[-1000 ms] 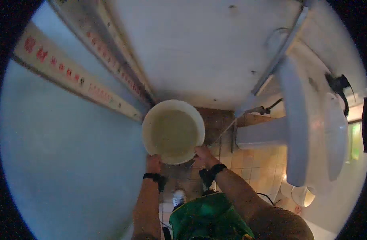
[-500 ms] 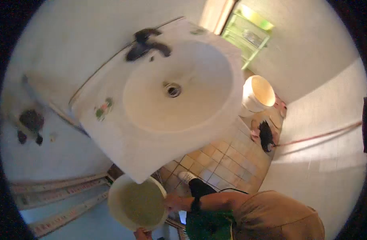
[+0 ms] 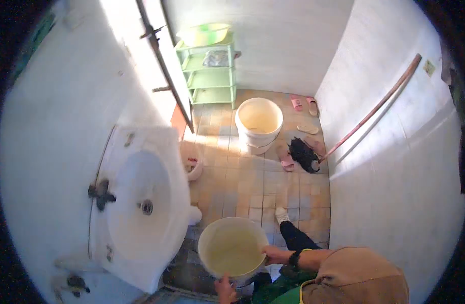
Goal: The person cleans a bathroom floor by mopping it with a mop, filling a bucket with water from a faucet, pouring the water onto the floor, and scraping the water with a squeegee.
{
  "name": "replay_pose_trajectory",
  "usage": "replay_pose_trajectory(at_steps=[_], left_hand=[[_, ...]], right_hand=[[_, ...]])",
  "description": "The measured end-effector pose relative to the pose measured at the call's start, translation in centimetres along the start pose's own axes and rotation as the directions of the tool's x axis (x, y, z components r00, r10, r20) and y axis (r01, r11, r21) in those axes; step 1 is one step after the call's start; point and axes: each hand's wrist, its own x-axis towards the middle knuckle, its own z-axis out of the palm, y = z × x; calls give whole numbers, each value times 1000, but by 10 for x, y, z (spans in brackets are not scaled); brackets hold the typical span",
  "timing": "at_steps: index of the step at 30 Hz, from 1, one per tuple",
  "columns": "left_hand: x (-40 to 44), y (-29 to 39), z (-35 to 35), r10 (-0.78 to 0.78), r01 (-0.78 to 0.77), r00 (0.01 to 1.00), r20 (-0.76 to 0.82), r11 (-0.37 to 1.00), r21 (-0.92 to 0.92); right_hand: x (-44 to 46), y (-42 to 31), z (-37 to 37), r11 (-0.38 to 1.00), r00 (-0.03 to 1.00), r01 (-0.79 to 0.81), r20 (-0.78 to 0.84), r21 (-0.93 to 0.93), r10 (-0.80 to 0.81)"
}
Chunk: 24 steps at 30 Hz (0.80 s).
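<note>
Turning, you brought the bucket [image 3: 205, 249] from behind the sink [image 3: 178, 213] into fuller view, left hand [image 3: 225, 290] gripping its rim at six o'clock, right hand [image 3: 276, 255] at three.

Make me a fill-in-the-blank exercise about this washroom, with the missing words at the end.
The left hand and right hand hold the bucket by its ____. The shelf rack is coloured ____. The faucet on the sink is ____. The long pole leans against the ____.

Missing words: rim; green; black; wall.
</note>
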Motion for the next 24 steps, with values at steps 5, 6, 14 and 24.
replay_pose_trajectory(at_steps=[5,6,14,24], left_hand=[[-2,83,207,103,-105,994,24,987,122],[1,91,243,258,-297,951,172,917,266],[-11,175,502,437,-763,638,634,469,444],[18,190,559,256,-385,741,621,919,81]], right_hand=[[-68,-92,-116,953,903,304,-315,-15,-293],[-83,-120,-139,935,868,355,-372,0,-330],[-218,-362,-307,816,716,568,-421,-113,-557],[-251,-375,-340,767,627,637,-630,75,-459]])
